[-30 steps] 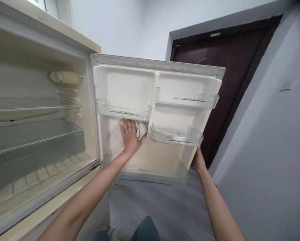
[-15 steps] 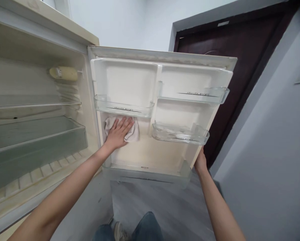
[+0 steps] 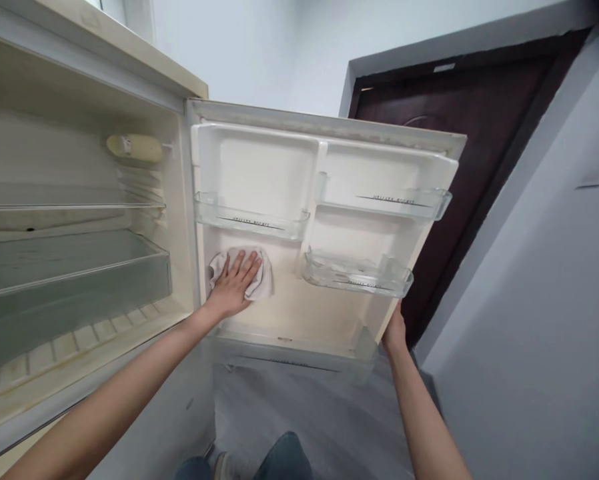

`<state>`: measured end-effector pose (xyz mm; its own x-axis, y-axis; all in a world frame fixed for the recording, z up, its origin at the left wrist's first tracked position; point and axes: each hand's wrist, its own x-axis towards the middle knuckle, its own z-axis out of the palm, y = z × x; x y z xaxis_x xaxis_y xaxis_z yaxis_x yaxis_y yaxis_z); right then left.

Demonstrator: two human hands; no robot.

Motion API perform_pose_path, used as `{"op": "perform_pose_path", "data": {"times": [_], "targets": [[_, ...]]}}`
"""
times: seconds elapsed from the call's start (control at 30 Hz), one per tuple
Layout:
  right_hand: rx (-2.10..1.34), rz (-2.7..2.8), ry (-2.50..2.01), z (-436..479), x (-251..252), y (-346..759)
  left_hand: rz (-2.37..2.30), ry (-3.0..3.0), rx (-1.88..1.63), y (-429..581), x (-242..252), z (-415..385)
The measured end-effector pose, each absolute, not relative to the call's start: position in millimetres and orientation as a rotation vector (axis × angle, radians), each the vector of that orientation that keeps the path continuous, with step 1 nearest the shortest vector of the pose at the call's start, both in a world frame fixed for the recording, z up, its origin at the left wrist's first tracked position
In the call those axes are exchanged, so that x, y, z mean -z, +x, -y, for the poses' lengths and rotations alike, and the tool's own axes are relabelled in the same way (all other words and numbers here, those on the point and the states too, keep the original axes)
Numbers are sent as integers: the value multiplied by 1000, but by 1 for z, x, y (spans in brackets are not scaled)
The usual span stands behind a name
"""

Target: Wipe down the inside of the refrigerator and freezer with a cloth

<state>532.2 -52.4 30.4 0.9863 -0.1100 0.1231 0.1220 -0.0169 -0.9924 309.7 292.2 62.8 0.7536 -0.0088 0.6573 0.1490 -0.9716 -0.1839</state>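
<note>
The refrigerator door [image 3: 289,313] stands open, its inner side facing me. With fingers spread, my left hand [image 3: 232,288] presses a pale cloth [image 3: 263,281] flat against the door's inner panel, below the upper left door shelf [image 3: 249,221]. Part of the cloth is hidden under the palm. My right hand [image 3: 395,330] is closed around the outer edge of the door, low on the right; its fingertips are out of sight behind it. A clear door shelf [image 3: 357,275] sits just above that hand.
To the left is the refrigerator's interior, with a glass shelf [image 3: 69,197] and a clear drawer [image 3: 74,287]. A clear bottom shelf [image 3: 289,360] spans the door. Behind stands a dark red room door [image 3: 479,127], and a wall [image 3: 544,300] rises on the right.
My left hand and the cloth have slid slightly down the panel. The right hand keeps its hold on the door edge. The whole view has shifted a little.
</note>
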Motion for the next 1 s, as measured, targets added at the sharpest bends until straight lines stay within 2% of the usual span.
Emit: {"op": "perform_pose_path", "data": {"times": [0.13, 0.23, 0.43, 0.7, 0.87, 0.93, 1.0], "targets": [[149, 18, -1543, 53, -26, 536, -219, -2702, 813, 298, -52, -296], [155, 51, -1525, 54, -23, 538, -376, -2690, 744, 297, -71, -297], [145, 65, -1489, 53, -20, 541, 36, -2652, 1049, 321, -124, -291], [148, 73, -1465, 52, -14, 550, -134, -2636, 1076, 343, -112, -266], [119, 82, -1444, 52, -15, 549, -320, -2915, 970, 338, -106, -257], [122, 87, -1448, 52, -17, 546, -399, -3208, 1123, 335, -106, -247], [120, 102, -1448, 51, -19, 544, -471, -3592, 1514, 335, -109, -229]]}}
